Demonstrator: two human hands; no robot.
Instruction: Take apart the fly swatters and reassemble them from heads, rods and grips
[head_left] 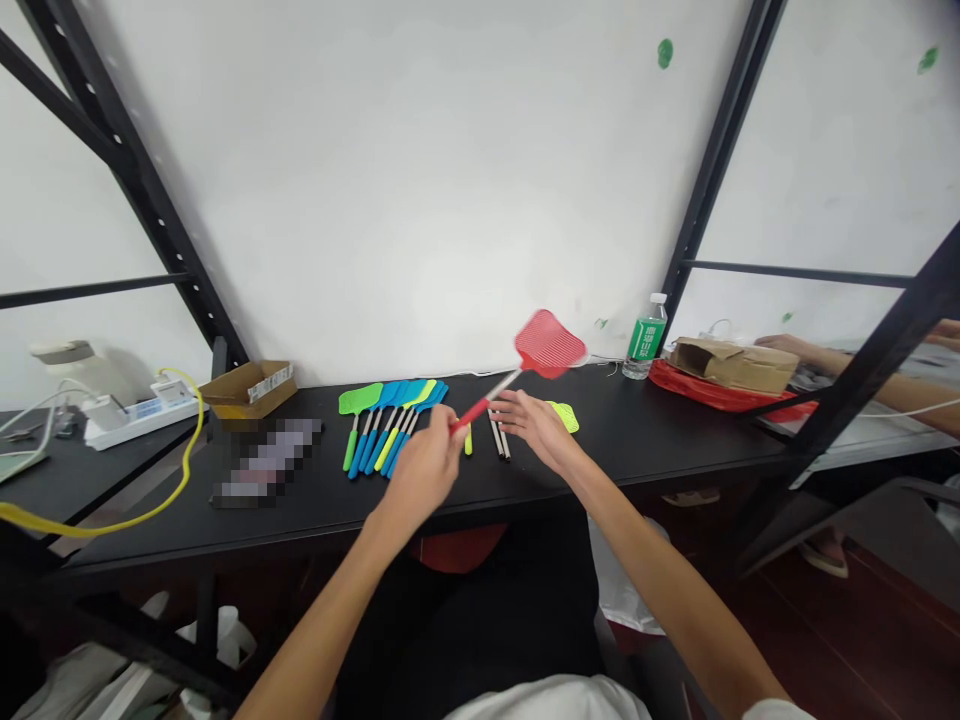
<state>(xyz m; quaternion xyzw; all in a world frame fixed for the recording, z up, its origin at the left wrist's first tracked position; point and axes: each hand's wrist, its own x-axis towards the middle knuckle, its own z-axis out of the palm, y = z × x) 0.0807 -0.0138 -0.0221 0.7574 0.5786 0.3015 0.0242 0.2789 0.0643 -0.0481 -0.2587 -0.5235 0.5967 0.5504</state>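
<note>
A red fly swatter slants up to the right above the black table, its red handle gripped in my left hand. Close to the swatter's metal shaft, my right hand is open with its fingers stretched out; whether they touch the shaft I cannot tell. Below lie thin metal rods with dark ends, a yellow handle and a yellow swatter head partly behind my right hand. To the left, several green, blue and yellow fly swatters lie side by side in an overlapping row.
An open cardboard box, a power strip and a yellow cable are on the left. A water bottle stands at the back right. Beyond it are a cardboard box on red plastic and another person's arm.
</note>
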